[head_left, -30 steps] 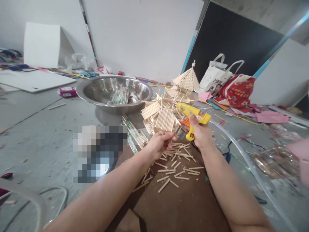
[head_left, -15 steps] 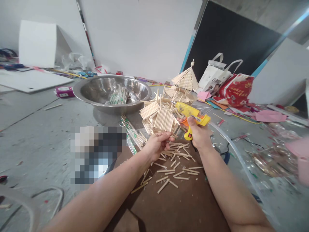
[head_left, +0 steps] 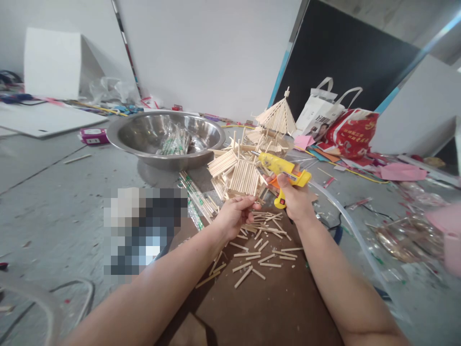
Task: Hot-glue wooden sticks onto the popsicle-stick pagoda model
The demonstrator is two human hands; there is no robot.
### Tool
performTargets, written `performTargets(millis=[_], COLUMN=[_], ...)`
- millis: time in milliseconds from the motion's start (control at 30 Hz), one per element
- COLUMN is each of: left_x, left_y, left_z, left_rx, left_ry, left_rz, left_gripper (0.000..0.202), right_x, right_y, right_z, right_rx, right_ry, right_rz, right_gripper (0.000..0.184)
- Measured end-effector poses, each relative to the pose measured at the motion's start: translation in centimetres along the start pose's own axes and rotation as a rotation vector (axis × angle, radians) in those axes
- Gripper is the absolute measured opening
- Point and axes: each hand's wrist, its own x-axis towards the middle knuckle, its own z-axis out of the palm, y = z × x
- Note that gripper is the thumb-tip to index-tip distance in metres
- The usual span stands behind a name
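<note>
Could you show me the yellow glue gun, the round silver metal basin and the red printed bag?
Yellow glue gun point(head_left: 278, 164): head view, on its barrel.
Round silver metal basin point(head_left: 138, 133): head view, on its bare inner wall.
Red printed bag point(head_left: 352, 133): head view, on its front.

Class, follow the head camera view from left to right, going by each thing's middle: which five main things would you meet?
Small purple-and-white package → round silver metal basin → slatted structure of pale wooden sticks → yellow glue gun → red bag with yellow print.
</note>
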Motion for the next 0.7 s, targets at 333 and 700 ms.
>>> performTargets(millis=[333,700], left_x=[-0.08,0.09], left_y=[0.2,-0.03], left_z=[-0.01,-0.12], left_rx=[0.01,0.015], left_ry=[-0.031,-0.028], left_rz=[-0.006,0.028], left_gripper=[0.011,0.011], right_x=[0.01,-0.07], right_y=[-0.06,-0.17], right_z=[0.06,0.17], right_rx=[0.014,0.006], right_ry=[0.003,0.006], right_rz=[0.002,-0.008], right_gripper=[0.027,0.025])
